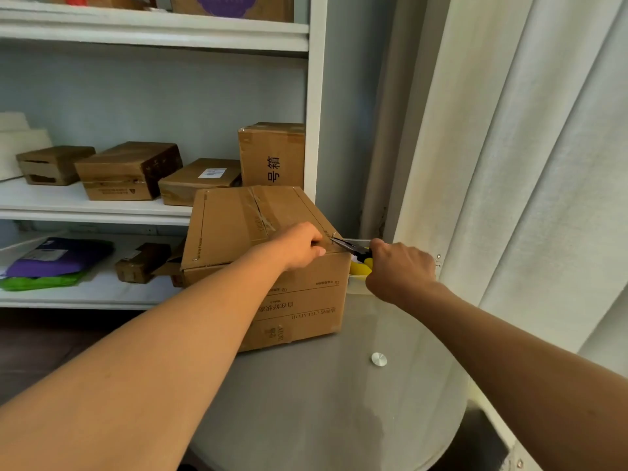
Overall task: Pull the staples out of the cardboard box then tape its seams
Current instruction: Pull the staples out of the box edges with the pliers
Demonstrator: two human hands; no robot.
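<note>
cardboard box (238,226), creased tape, boxy brown

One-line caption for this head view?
Left hand steadies the cardboard box while right hand works pliers at its top corner.
</note>
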